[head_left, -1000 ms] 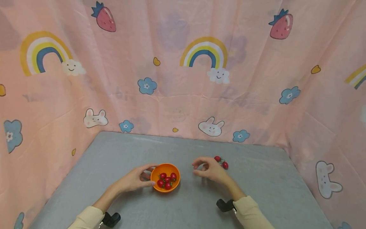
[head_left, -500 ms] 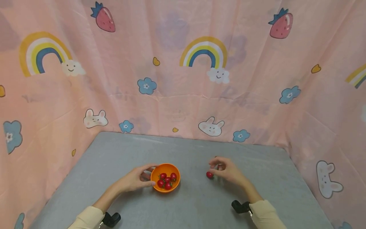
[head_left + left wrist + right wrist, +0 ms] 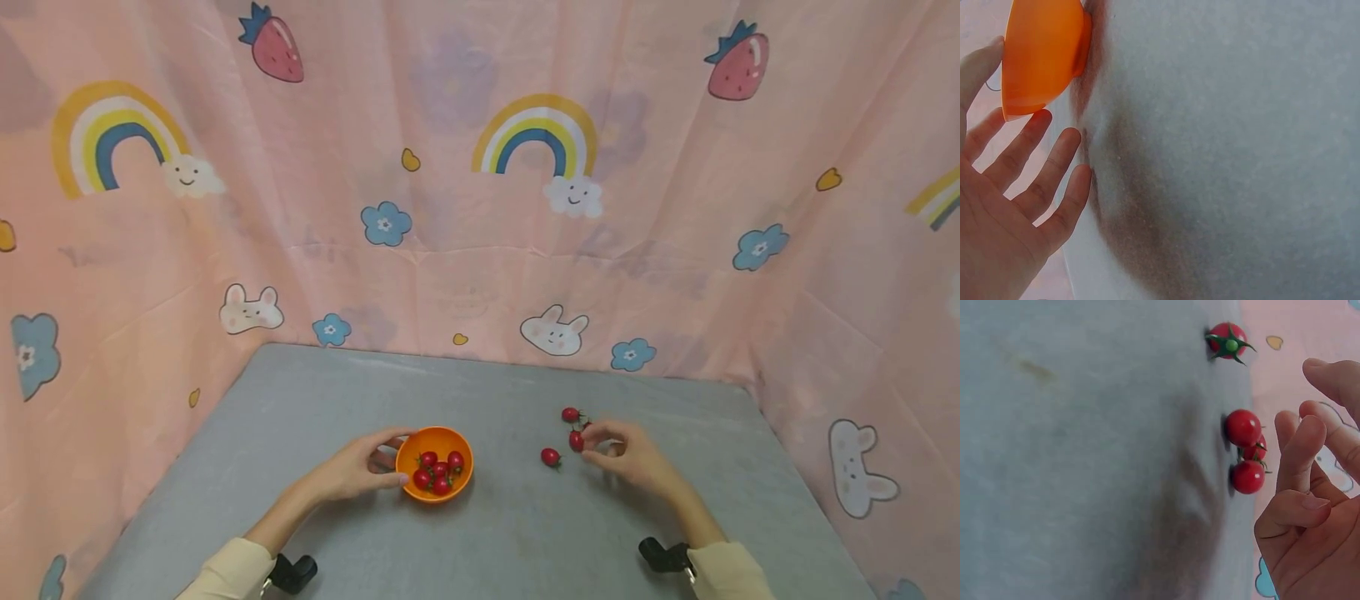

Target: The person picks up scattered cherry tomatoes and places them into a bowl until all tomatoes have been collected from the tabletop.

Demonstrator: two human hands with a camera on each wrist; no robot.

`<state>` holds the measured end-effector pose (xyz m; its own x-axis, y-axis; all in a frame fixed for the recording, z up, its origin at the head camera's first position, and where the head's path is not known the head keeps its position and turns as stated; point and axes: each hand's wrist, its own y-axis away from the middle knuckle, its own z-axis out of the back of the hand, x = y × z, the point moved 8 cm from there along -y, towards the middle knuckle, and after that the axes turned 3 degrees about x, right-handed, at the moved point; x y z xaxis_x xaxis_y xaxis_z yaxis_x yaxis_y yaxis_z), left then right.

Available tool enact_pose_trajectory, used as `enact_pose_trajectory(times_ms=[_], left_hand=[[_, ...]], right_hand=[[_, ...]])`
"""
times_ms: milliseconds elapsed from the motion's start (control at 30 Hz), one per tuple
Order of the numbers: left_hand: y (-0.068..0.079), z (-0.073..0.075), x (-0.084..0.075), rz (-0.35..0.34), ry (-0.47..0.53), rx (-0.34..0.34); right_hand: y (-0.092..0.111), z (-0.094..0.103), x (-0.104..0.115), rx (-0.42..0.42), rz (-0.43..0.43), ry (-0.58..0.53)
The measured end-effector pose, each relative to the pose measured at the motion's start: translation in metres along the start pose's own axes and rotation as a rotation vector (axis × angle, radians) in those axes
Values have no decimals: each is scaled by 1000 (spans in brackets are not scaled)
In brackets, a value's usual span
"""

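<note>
My left hand (image 3: 352, 467) holds the left side of an orange bowl (image 3: 403, 482), thumb and forefinger at its rim; the bowl (image 3: 1044, 56) shows side-on in the left wrist view, with the other fingers spread below it. Several red cherry tomatoes with green stems lie inside. My right hand (image 3: 633, 457), holding nothing, is beside the loose tomatoes, its fingers loosely bent. Closest to its fingertips is one tomato (image 3: 576, 440), with another (image 3: 571, 414) behind and a third partly hidden. A separate tomato (image 3: 551, 457) lies nearer the bowl; its star-shaped stem (image 3: 1231, 345) shows in the right wrist view.
The grey tabletop (image 3: 480, 550) reaches back to a pink patterned curtain (image 3: 450, 283), which encloses the back and both sides. Black wrist mounts (image 3: 292, 575) show at both sleeves.
My right hand has moved right, away from the bowl, leaving a tomato on the table and uncovering those behind it. The left hand and bowl have stayed in place.
</note>
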<state>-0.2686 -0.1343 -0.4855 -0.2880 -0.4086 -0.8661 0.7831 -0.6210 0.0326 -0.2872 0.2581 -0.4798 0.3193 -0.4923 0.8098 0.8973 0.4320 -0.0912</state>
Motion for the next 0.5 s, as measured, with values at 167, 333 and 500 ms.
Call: enact_pose_trajectory(times_ms=[167,333,500], left_hand=[[0,1,1,16,-18,-7],[0,0,4,20,-50,-6],[0,0,4,8,-43,-1]], right_hand=[[5,-10,0,46,-33,-34],[5,-23,4,82,-30,-36],[2,-32,5,84,-51,29]])
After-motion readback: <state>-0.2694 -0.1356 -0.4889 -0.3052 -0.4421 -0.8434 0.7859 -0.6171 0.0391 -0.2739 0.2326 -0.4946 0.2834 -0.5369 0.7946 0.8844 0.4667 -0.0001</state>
